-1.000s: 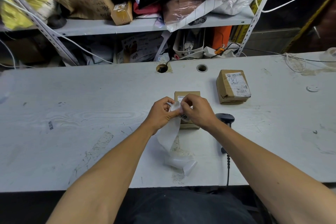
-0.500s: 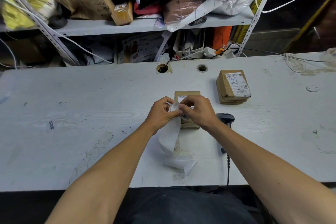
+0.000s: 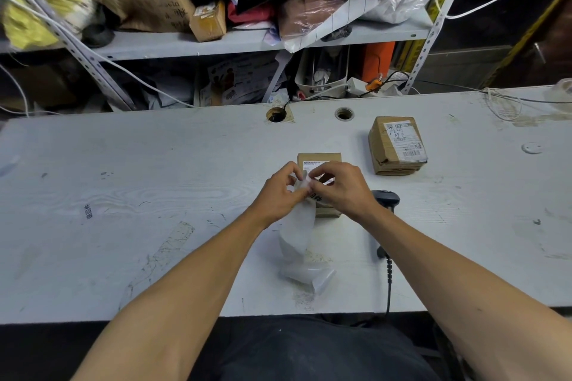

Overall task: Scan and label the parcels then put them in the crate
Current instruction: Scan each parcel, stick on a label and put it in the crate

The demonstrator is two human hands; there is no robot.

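A small brown parcel [image 3: 318, 159] with a white printed label lies on the white table [image 3: 154, 182], mostly hidden behind my hands. My left hand [image 3: 280, 195] and my right hand [image 3: 342, 189] meet just above it, both pinching the top end of a white label strip [image 3: 298, 235]. The strip hangs down and curls onto the table near the front edge. A second, larger brown parcel [image 3: 397, 145] with a shipping label sits to the right, apart from my hands. No crate is in view.
A black handheld scanner [image 3: 387, 199] lies right of my right wrist, its cable [image 3: 388, 281] running off the front edge. Two round cable holes [image 3: 343, 113] are at the table's back. Cluttered shelves [image 3: 247, 40] with boxes and bags stand behind.
My hands stay together at the strip's end above the small parcel; the fingers have shifted slightly, and the strip hangs much as before.
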